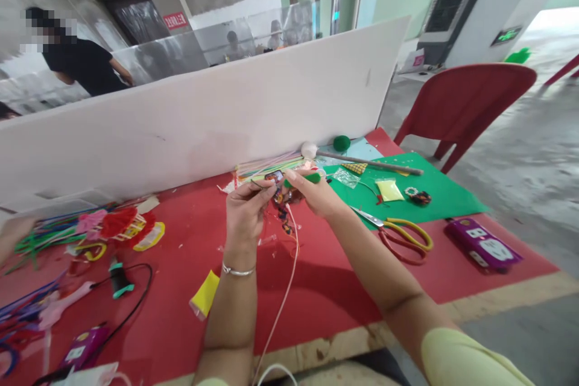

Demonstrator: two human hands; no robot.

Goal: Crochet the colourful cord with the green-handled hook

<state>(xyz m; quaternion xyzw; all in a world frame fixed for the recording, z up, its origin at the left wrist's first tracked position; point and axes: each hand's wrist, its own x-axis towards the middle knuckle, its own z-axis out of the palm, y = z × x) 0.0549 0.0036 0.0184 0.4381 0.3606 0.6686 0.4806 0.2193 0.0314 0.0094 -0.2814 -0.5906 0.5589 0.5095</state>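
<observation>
Nearest, a thin pale cord (297,247) runs over the red-covered table (330,289) to a small dark-and-orange piece (292,195). There the left hand (246,212) pinches a thin dark strand (257,183); the right hand (317,198) curls round a green-handled tool (306,180). Work looks midway, the piece seemingly unfinished; how much remains cannot be told. Beyond stands a long white partition board (203,114).

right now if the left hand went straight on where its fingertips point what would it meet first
Probably the right hand, with the green object in its grip, close beside the left hand; exact depth is unclear.
</observation>
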